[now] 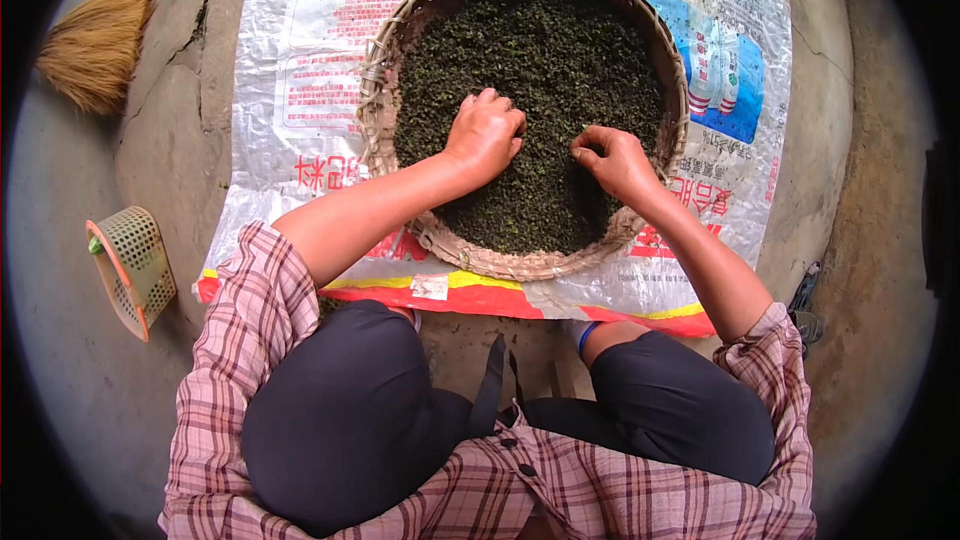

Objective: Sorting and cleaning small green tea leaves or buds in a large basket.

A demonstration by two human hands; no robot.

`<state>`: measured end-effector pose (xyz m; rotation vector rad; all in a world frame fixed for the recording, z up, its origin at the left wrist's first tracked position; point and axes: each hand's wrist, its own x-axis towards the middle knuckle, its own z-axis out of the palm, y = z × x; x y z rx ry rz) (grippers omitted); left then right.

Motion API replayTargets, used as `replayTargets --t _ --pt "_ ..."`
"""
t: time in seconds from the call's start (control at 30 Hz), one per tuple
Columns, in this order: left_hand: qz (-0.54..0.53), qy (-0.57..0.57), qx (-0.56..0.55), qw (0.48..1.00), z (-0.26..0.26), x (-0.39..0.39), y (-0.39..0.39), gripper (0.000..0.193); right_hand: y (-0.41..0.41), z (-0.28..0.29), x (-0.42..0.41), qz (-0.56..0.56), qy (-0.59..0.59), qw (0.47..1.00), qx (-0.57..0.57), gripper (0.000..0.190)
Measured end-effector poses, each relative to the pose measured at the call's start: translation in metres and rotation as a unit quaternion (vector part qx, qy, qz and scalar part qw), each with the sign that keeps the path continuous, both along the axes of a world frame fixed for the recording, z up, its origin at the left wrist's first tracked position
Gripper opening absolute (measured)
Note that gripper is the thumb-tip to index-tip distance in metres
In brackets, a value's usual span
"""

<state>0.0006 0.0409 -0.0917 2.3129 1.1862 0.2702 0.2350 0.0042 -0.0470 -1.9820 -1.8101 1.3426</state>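
A round woven bamboo basket (379, 127) holds a thick layer of small dark green and blackish plant bits (540, 52). It rests on a flattened printed plastic woven sack (300, 30). My left hand (486, 136) is over the left-centre of the layer, palm down, with its fingers curled; whether anything is between them is hidden. Over the right part of the basket, my right hand (615, 161) has its thumb and forefinger curved towards each other near the plant bits. Anything held at its fingertips is too small to make out.
A straw broom head (105, 41) lies on the cracked concrete floor (161, 135) at the upper left. Below it is a perforated plastic basket (139, 262) with an orange rim and something green at its edge. A dark shoe or sandal (806, 311) is at the right.
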Motion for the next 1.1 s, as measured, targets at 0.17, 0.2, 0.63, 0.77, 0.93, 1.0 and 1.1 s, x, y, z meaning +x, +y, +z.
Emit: replayTargets --t 0.17,0.2,0.63,0.77,0.93,1.0,1.1 --pt "0.063 -0.027 -0.083 0.994 0.007 -0.004 -0.006 0.013 0.000 0.004 -0.002 -0.022 0.042 0.999 -0.019 0.018" --pt "0.085 -0.053 -0.113 0.988 0.012 -0.005 -0.007 0.012 0.000 0.004 -0.002 -0.028 0.063 0.997 -0.017 0.018" --pt "0.172 -0.243 -0.394 0.870 0.056 -0.004 -0.029 0.019 -0.003 0.030 -0.024 -0.059 0.245 0.965 -0.067 0.018" --pt "0.183 -0.239 -0.437 0.847 0.063 -0.003 -0.028 0.020 -0.005 0.032 -0.024 -0.054 0.217 0.972 -0.064 0.017" --pt "0.175 -0.227 -0.429 0.856 0.054 -0.005 -0.032 0.019 -0.014 0.011 -0.017 -0.070 0.186 0.973 -0.118 0.024" --pt "0.163 -0.186 -0.409 0.878 0.049 -0.007 -0.030 0.018 -0.011 0.007 -0.007 -0.037 0.119 0.988 -0.089 0.025" --pt "0.110 -0.092 -0.313 0.939 0.048 -0.012 -0.030 0.016 -0.002 0.012 0.000 -0.017 -0.019 0.999 -0.026 0.025"
